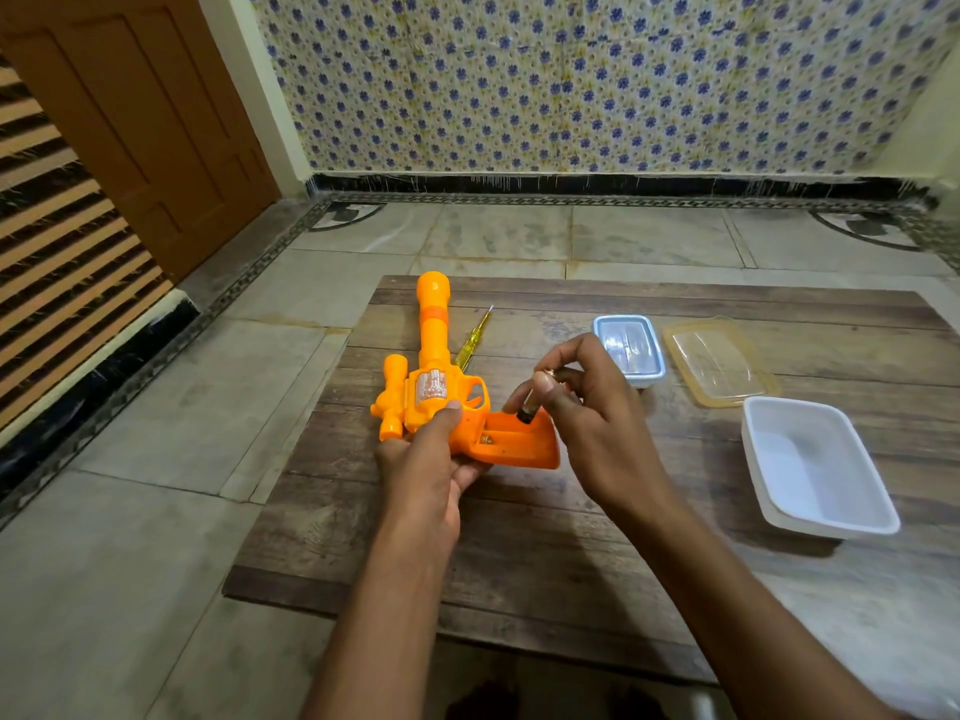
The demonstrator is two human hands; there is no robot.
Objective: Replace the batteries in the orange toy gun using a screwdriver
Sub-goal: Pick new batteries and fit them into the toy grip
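On the wooden board (519, 537), left part: orange toy gun (434, 356), barrel pointing away from the person, scope on its left side. Left hand (426, 470) grips the gun's body from below, thumb pressed on top near the cylinder. Grip of the gun shows the battery compartment (511, 441) uncovered, a metal contact visible inside. Yellow-handled screwdriver (472, 343) lies just right of the barrel, tip pointing away. Right hand (587, 407) pinches a battery (535, 400) between thumb and fingers, its lower end tilted down at the compartment's edge. Further right: small clear container (631, 348), a yellowish clear lid (719, 363) beside it, then a white tray (815, 467) nearer the person.
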